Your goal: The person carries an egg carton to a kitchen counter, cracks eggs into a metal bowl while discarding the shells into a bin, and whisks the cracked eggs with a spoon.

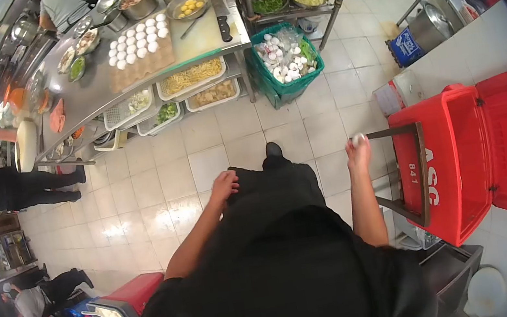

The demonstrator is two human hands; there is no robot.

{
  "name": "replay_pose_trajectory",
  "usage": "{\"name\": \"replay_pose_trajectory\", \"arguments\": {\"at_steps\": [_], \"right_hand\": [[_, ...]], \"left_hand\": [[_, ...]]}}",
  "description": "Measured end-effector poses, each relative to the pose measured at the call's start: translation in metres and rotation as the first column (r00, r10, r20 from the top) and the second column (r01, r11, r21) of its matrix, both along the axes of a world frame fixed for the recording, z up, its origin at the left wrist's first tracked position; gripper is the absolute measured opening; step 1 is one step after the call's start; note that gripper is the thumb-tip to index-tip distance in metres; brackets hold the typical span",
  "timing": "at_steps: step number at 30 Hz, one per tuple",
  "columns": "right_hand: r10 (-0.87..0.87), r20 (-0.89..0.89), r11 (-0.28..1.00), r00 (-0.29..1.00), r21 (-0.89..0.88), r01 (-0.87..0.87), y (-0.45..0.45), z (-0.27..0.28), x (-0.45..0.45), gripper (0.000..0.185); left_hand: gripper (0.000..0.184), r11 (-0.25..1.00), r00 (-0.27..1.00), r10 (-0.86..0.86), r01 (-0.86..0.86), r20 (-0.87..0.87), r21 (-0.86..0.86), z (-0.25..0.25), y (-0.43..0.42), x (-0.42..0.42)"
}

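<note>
My right hand is closed around a white egg, beside the red cooler box. Whether its shell is whole is too small to tell. My left hand hangs at my left side, fingers loosely bent and apart, nothing seen in it. On the steel table ahead, several white eggs stand in rows on a cardboard egg tray. Behind them a metal bowl holds yellow yolks. A knife lies near the table's right end.
A green-lined bin full of eggshells stands past the table's end. The red cooler box, lid open, is at my right. Baskets of noodles and vegetables sit under the table. Two co-workers are at left, another at the top.
</note>
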State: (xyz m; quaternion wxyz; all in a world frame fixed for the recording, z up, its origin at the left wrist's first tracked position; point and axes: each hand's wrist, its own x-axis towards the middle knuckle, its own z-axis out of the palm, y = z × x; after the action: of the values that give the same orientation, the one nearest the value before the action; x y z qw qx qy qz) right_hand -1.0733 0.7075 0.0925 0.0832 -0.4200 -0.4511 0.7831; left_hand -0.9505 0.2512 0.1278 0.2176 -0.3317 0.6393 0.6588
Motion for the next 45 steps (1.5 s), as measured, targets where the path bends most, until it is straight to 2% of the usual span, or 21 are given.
{"name": "replay_pose_trajectory", "arguments": {"at_steps": [4,6,8,10,13,16,19,21,24,27,28,29,30,31,32,34,36,37,39,42,45], "right_hand": [[0.100,-0.062,0.994,0.993,0.044,-0.098,-0.095,0.053,-0.113,0.037],[0.180,-0.122,0.984,0.976,0.021,-0.179,-0.141,0.055,-0.164,0.035],[0.327,-0.201,0.942,0.923,-0.003,-0.334,-0.181,0.061,-0.213,0.040],[0.217,-0.117,0.976,0.969,0.024,-0.216,-0.236,0.100,-0.232,0.041],[0.312,-0.166,0.944,0.935,0.165,-0.286,-0.283,0.081,-0.250,0.043],[0.552,-0.122,0.834,0.825,0.106,-0.542,-0.304,0.062,-0.244,0.042],[0.465,-0.112,0.884,0.878,0.109,-0.455,-0.284,0.055,-0.243,0.042],[0.312,-0.117,0.946,0.943,0.136,-0.296,-0.266,0.072,-0.241,0.039],[0.474,-0.084,0.881,0.877,0.064,-0.470,-0.259,0.083,-0.230,0.043],[0.353,-0.139,0.936,0.925,0.033,-0.351,-0.258,0.054,-0.203,0.046],[0.324,-0.164,0.942,0.932,-0.033,-0.333,-0.263,0.056,-0.200,0.049],[0.352,-0.187,0.935,0.917,0.032,-0.353,-0.276,0.054,-0.199,0.050],[0.382,-0.208,0.924,0.900,0.098,-0.369,-0.292,0.056,-0.199,0.052],[0.413,-0.226,0.909,0.882,0.164,-0.384,-0.310,0.063,-0.199,0.053],[0.417,-0.194,0.887,0.888,0.298,-0.352,-0.341,0.079,-0.197,0.055],[0.529,-0.224,0.789,0.819,0.485,-0.377,-0.395,0.102,-0.205,0.053],[0.646,-0.181,0.633,0.742,0.670,-0.388,-0.425,0.095,-0.224,0.050],[0.700,-0.126,0.527,0.703,0.755,-0.389,-0.433,0.089,-0.240,0.049],[0.763,0.022,0.174,0.646,0.955,-0.238,-0.437,0.089,-0.275,0.045],[0.773,0.152,0.026,0.617,0.963,-0.270,-0.445,0.125,-0.302,0.040],[0.686,0.411,-0.228,0.601,0.905,-0.358,-0.401,0.176,-0.334,0.043]], "left_hand": [[0.032,0.997,0.999,0.000,-0.002,-0.037,-0.074,0.033,-0.057,-0.018],[0.030,0.982,0.994,-0.007,-0.014,-0.110,-0.189,0.052,-0.083,-0.036],[0.030,0.954,0.975,0.086,-0.140,-0.203,-0.264,0.064,-0.103,-0.051],[0.030,0.920,0.936,0.252,-0.310,-0.245,-0.238,0.089,-0.113,-0.058],[0.032,0.889,0.914,0.307,-0.375,-0.265,-0.262,0.107,-0.121,-0.054],[0.031,0.891,0.926,0.304,-0.360,-0.224,-0.278,0.101,-0.122,-0.044],[0.030,0.898,0.949,0.257,-0.305,-0.183,-0.318,0.100,-0.130,-0.053],[0.030,0.909,0.945,0.199,-0.277,-0.261,-0.311,0.096,-0.144,-0.081],[0.026,0.911,0.905,0.195,-0.309,-0.377,-0.272,0.103,-0.164,-0.112],[0.022,0.842,0.879,0.066,-0.303,-0.472,-0.446,0.092,-0.212,-0.124],[0.020,0.793,0.821,0.030,-0.367,-0.570,-0.486,0.082,-0.234,-0.129],[0.021,0.782,0.766,0.034,-0.420,-0.642,-0.460,0.072,-0.257,-0.130],[0.022,0.710,0.771,-0.012,-0.442,-0.637,-0.548,0.079,-0.273,-0.132],[0.022,0.655,0.744,-0.076,-0.465,-0.664,-0.596,0.060,-0.301,-0.133],[0.024,0.667,0.746,-0.072,-0.458,-0.662,-0.588,0.048,-0.323,-0.135],[0.027,0.657,0.754,-0.107,-0.435,-0.648,-0.616,0.026,-0.356,-0.142],[0.031,0.606,0.765,-0.185,-0.405,-0.616,-0.685,0.003,-0.376,-0.151],[0.033,0.584,0.769,-0.238,-0.374,-0.593,-0.720,-0.005,-0.378,-0.157],[0.037,0.533,0.770,-0.339,-0.316,-0.540,-0.785,-0.008,-0.366,-0.169],[0.039,0.481,0.746,-0.426,-0.292,-0.512,-0.826,0.045,-0.341,-0.184],[0.040,0.469,0.749,-0.443,-0.276,-0.493,-0.839,0.109,-0.289,-0.202]]}}
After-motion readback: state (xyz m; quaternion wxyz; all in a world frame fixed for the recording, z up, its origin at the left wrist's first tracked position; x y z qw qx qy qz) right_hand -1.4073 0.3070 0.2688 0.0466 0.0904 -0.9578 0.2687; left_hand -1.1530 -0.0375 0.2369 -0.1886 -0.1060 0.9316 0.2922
